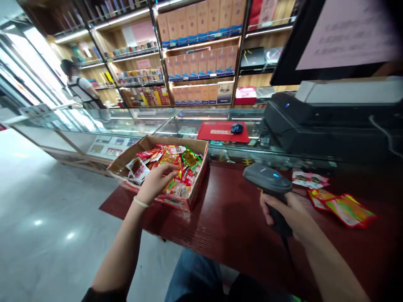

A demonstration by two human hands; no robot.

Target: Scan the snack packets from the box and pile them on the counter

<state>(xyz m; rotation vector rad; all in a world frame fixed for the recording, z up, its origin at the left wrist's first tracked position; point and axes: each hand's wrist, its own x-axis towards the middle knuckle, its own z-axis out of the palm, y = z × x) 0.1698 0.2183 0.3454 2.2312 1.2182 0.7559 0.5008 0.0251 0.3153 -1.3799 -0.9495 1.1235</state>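
Nearest, the right hand [291,212] is clamped round the grip of a black barcode scanner [267,178], whose head is raised above the dark red bench [226,226] and points away and to the left; the scanner looks rigid and moderately light, with a moulded handle that fills the palm - a firm hold low on the grip suits it.

Across to the left, the left hand [155,182], with a pale wristband [140,202] on its wrist, reaches into an open cardboard box [189,204] at the bench's far left corner; its fingers are loosely apart and lie on top of the snack packets [181,161], closed on none of them as far as the view shows.

The packets sit directly under and just beyond the fingertips, heaped loose and overlapping; I judge them light, soft and crinkly, with glossy film that may slide - a pinch at a sealed edge or corner would hold better than a press on the flat face, and the contents might crush under a hard squeeze.

To the right of the scanner, well apart from the box, a few loose packets [344,207] lie flat on the bench.

Farther off stand a glass display counter [141,115] with a red mouse mat [217,131] and a mouse [236,128], a black receipt printer [315,121], then stocked shelves [201,54]; another person [80,86] stands at the far left.
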